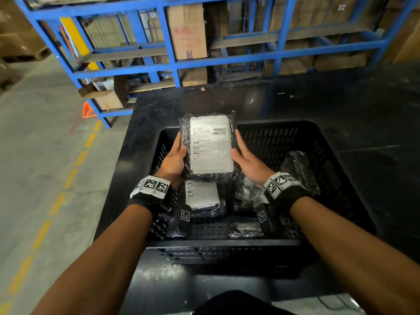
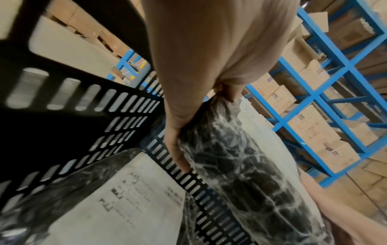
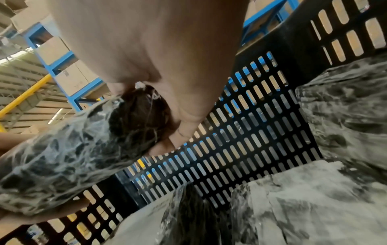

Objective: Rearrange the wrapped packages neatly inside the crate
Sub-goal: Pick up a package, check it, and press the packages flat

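Observation:
A black wrapped package (image 1: 210, 145) with a white label facing up is held above the black slotted crate (image 1: 318, 142). My left hand (image 1: 176, 159) grips its left edge, thumb on top. My right hand (image 1: 246, 159) grips its right edge. In the left wrist view the fingers curl under the package (image 2: 240, 165). The right wrist view shows my fingers wrapped round its other side (image 3: 69, 149). Below lie a labelled package (image 1: 202, 197), a crumpled one (image 1: 247, 194) and another (image 1: 300, 164) leaning against the right wall.
The crate sits on a black table (image 1: 341, 98). Blue shelving (image 1: 172, 62) with cardboard boxes stands behind. A concrete floor with a dashed yellow line (image 1: 68, 178) runs on the left. A small wrapped bundle (image 1: 245, 229) lies at the crate's near edge.

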